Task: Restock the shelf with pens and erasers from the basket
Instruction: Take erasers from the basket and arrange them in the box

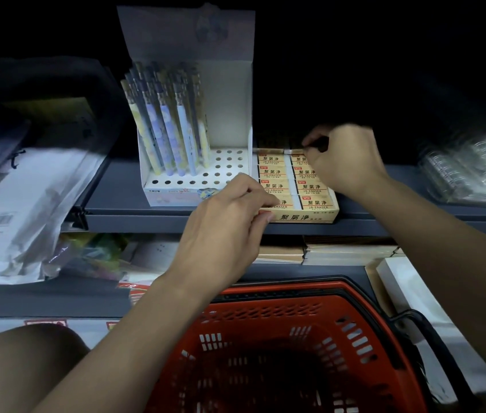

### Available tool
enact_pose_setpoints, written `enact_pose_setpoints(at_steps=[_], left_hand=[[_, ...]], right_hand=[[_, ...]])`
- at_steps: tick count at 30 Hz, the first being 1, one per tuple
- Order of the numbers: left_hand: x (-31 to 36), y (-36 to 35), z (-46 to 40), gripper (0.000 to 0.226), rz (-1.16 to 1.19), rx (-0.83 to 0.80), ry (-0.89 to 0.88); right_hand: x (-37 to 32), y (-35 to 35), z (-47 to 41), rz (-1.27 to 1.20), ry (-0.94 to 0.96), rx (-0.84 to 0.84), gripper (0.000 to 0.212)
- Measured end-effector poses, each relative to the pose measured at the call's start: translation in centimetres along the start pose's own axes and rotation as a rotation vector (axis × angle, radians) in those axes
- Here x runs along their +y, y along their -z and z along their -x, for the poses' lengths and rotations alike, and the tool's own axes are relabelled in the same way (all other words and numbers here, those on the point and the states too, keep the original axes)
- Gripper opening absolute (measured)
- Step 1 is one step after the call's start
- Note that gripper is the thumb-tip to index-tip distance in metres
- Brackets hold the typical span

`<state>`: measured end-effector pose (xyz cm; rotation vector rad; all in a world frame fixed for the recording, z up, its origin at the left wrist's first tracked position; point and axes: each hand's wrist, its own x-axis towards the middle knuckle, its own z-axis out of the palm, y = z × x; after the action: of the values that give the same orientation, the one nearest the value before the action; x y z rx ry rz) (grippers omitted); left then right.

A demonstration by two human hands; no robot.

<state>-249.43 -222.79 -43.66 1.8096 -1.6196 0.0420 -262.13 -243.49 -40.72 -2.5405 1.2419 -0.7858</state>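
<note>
A yellow eraser box sits on the grey shelf, filled with rows of 2B erasers. My left hand grips the box's front left corner, fingers curled over an eraser there. Over the box's back right, my right hand pinches an eraser at the far row; its view is blurred. To the left of the box stands a white pen display with several pens upright in its left holes. The red basket is below my arms, its inside dark.
White plastic mailers lie on the shelf at left. Clear-wrapped spiral notebooks are at right. Below the shelf edge lie stacked notebooks and colourful packets. A white box stands right of the basket.
</note>
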Motion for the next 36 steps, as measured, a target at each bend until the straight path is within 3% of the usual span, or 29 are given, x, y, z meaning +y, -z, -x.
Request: enact_pose_setpoints(at_steps=[18,27,36], left_hand=[[-0.2,-0.1,0.0,0.019,0.013,0.010,0.009],[-0.2,-0.1,0.0,0.020,-0.005,0.013,0.003],[-0.4,-0.1,0.1,0.019,-0.005,0.034,-0.026]], right_hand=[[-0.9,-0.1,0.2,0.114,-0.043,0.005,0.022],[-2.9,-0.3,0.4,0.151,0.104,-0.050,0.026],[-3.0,-0.4,0.6,0.195,0.124,-0.028,0.029]])
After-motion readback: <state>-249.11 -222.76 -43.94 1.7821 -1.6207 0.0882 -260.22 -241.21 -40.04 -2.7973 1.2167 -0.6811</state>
